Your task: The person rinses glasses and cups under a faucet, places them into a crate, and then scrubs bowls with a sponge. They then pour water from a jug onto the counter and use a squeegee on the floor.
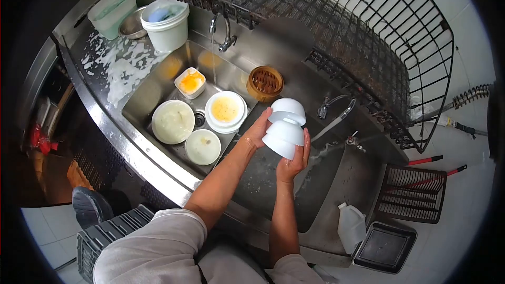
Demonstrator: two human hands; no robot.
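Note:
Over the right-hand sink basin (pixel 263 179), two white bowls (pixel 286 108) are held close together and tilted, their rounded outsides showing. My left hand (pixel 256 130) is closed at their left edge, with its fingertips near the upper bowl. Around the lower bowl (pixel 284 138) my right hand (pixel 294 163) is wrapped from below and the right. Part of the fingers is hidden behind the bowls. Beside them, water runs from the right tap (pixel 344 106) into the water-filled basin.
The left basin (pixel 152 92) holds several bowls, a square dish (pixel 190 82) with orange residue and stacked white dishes (pixel 226 109). A bamboo steamer (pixel 264 83) stands at the back. A white bucket (pixel 165 31) sits on the foamy counter. Above hangs a wire rack (pixel 363 37); right stands a jug (pixel 351 229).

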